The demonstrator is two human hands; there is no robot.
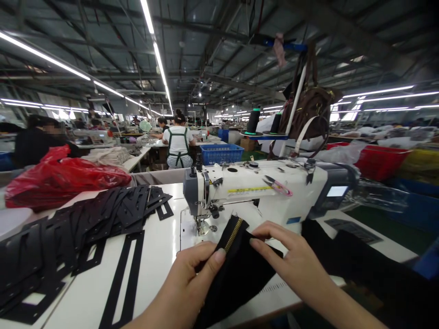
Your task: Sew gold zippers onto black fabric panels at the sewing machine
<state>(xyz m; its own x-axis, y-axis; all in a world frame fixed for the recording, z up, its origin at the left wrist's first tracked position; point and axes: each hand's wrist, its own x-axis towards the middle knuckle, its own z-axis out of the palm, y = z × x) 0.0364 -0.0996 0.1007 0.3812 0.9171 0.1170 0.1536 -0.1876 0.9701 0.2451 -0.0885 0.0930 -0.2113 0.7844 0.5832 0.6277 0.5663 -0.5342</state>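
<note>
A black zipper tape with brass teeth [234, 234] lies along black fabric [236, 278] in front of the sewing machine's needle area. My left hand [200, 269] is closed on the zipper, its thumb on top beside the teeth. On the other side, my right hand [281, 244] pinches the fabric's upper edge between thumb and fingers. Both hands hold the work just right of the presser foot [200, 227], apart from it. The white sewing machine [240, 185] carries pink-handled thread snips [278, 186] on its arm.
Black frame-shaped pieces [113, 210] overlap in a long row on the left of the white table [161, 256]. More black fabric [343, 256] lies at right. Behind are a red plastic bag [58, 178], a blue basket [221, 154], thread cones [253, 121] and a person in an apron [178, 144].
</note>
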